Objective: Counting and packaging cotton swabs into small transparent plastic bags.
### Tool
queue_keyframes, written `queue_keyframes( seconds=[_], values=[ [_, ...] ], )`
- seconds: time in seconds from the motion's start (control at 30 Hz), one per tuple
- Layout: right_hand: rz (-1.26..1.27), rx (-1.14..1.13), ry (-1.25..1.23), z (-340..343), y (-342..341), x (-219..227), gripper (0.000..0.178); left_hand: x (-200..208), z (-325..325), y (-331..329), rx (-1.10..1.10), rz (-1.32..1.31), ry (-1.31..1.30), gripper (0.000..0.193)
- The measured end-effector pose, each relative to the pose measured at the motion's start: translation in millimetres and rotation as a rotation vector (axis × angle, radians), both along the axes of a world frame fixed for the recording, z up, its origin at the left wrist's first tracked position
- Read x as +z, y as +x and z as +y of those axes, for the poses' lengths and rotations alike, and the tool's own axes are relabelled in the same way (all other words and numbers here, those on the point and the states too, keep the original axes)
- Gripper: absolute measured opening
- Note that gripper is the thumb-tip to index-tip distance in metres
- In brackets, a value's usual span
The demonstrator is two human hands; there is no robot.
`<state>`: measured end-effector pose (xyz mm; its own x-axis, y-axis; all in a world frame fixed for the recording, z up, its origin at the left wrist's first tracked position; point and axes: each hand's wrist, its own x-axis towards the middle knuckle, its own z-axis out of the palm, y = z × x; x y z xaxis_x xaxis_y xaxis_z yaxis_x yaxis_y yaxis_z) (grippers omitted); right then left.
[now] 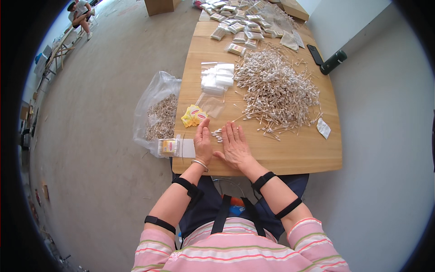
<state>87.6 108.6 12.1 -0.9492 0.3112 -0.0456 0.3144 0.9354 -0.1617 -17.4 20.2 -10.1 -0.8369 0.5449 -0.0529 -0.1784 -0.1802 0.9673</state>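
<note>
A small bunch of cotton swabs (218, 135) lies on the wooden table (290, 156) between my two hands, its tips showing. My left hand (204, 144) stands on its edge to the left of the bunch, fingers stretched out and thumb up. Flat on the right side of the bunch rests my right hand (234, 148), its fingers straight and covering part of the swabs. Just beyond my left fingertips are yellow and white printed cards (194, 116). A filled pack of swabs (168, 147) sits at the table's left edge beside a white card (188, 148).
Ahead spreads a large heap of loose swabs (276, 86). Clear plastic bags (217, 78) lie left of it, with filled packs (240, 29) at the far end. A phone (315, 54) and dark bottle (333, 62) are near the wall. A big swab sack (158, 113) stands left. Someone (81, 17) sits far off.
</note>
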Motion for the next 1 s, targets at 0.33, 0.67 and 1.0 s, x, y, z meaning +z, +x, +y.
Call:
queue_keyframes(
  seconds=[0.33, 0.67, 1.0],
  values=[
    [0.545, -0.264, -0.459, 20, 0, -33, 0.058, 3, 7, 14, -0.042, 0.062, -0.030, 0.042],
    [0.795, -0.428, -0.778, 18, 5, -13, 0.061, 2, 9, 14, 0.007, 0.080, 0.017, 0.050],
    [0.032, -0.055, 0.054, 1, -3, -2, 0.095, 2, 10, 10, -0.038, 0.113, -0.030, 0.051]
  ],
)
